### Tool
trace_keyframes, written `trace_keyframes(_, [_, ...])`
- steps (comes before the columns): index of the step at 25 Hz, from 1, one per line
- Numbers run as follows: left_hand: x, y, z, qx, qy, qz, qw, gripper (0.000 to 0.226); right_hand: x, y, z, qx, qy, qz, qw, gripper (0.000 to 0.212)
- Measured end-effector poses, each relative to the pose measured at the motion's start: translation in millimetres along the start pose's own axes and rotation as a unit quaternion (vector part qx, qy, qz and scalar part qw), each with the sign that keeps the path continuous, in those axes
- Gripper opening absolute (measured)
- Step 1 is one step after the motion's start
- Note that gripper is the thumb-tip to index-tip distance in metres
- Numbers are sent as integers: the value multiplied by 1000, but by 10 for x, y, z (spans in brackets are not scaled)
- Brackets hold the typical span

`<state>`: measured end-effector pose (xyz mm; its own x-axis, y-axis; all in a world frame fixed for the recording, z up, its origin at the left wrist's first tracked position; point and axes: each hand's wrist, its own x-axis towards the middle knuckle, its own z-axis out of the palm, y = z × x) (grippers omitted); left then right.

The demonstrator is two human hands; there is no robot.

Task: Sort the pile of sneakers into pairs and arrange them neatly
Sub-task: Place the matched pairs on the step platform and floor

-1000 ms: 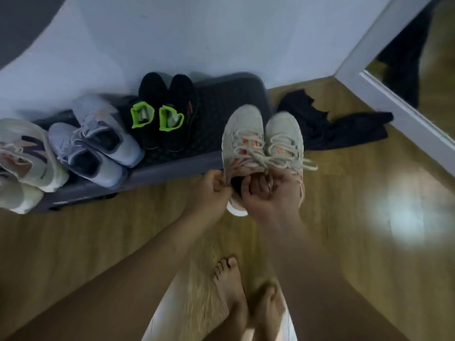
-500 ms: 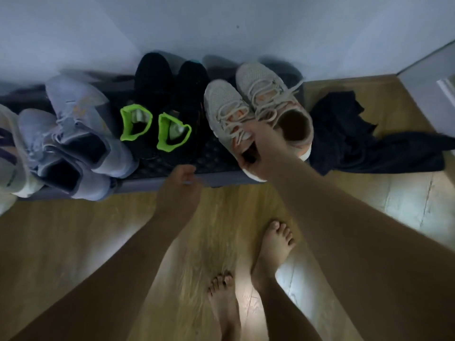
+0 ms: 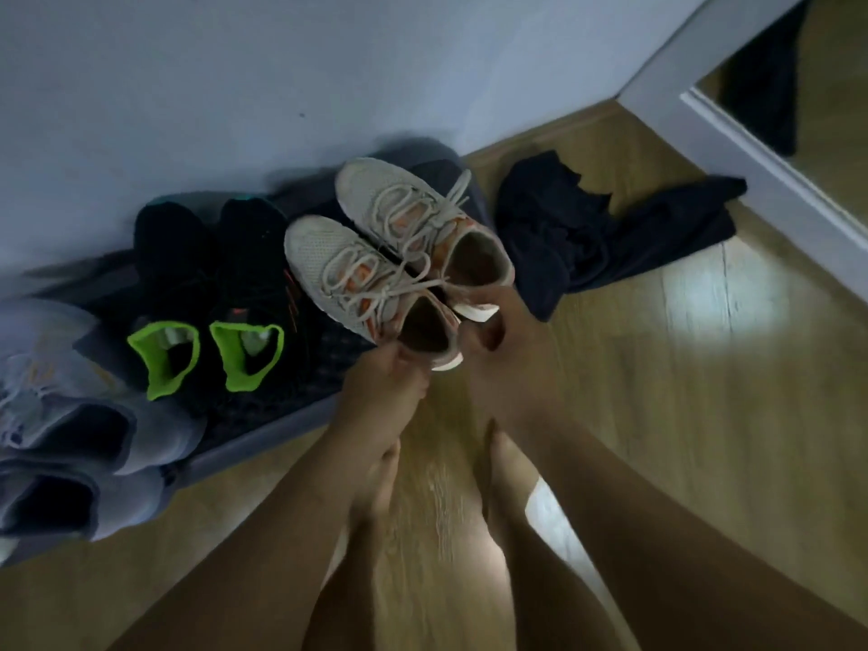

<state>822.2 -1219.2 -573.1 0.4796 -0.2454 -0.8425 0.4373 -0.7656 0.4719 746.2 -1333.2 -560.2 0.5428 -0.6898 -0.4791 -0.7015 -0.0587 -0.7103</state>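
Observation:
Two beige sneakers with orange accents lie side by side at the right end of a dark shoe tray (image 3: 263,434), toes toward the wall. My left hand (image 3: 385,378) grips the heel of the left beige sneaker (image 3: 338,270). My right hand (image 3: 502,350) is at the heel of the right beige sneaker (image 3: 413,204), fingers on its white sole. A black pair with neon green collars (image 3: 206,321) stands to the left. A pale lilac pair (image 3: 70,415) lies at the far left, partly cut off.
A dark garment (image 3: 587,227) lies crumpled on the wooden floor right of the tray. A white wall runs behind the tray. A white door frame (image 3: 761,166) stands at the right. My bare feet (image 3: 498,467) are on the floor below my hands.
The beige pair went from held above the floor to resting on the tray's right end. My left hand came back onto the left shoe's heel. The view tilted.

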Motion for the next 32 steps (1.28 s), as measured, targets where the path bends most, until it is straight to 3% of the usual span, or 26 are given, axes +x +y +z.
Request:
trace_keyframes(3, [-168,-50,-118,75,-20,27,997,12,-163,8,-50,12,85,37,996,27])
trace_keyframes(6, [-464,-31,-336,137,-80,49,986,9,-468,-65,-117,38,117,99,987,28])
trace_keyframes(8, [-529,0,-442,188,-80,91,975,10,-648,-35,-125,38,120,118,985,30])
trace_keyframes(10, [-531,67,-476,254,-44,150,954,9,-827,64,-145,7,83,151,985,45])
trace_keyframes(12, [-589,120,-359,380,-39,273,883,25,-1060,244,-248,3,63,194,979,64])
trace_keyframes(14, [-721,94,-80,516,-71,397,756,55,-1365,441,-437,21,84,230,969,78])
trace_keyframes(15, [-861,65,122,556,-83,420,712,63,-1557,556,-549,20,98,246,964,81])
trace_keyframes(19, [-1615,-425,1084,657,-153,423,604,70,-2664,1327,-877,14,134,293,947,80])
trace_keyframes(22, [-2284,-1166,1761,697,-247,419,527,70,-3815,2115,-950,74,178,354,915,78])
trace_keyframes(29, [-4162,-3618,2872,717,-373,478,344,63,-7091,3483,-220,215,351,461,786,64])
trace_keyframes(32, [-4937,-4714,3201,718,-424,497,240,62,-8294,3875,239,256,398,507,720,62])
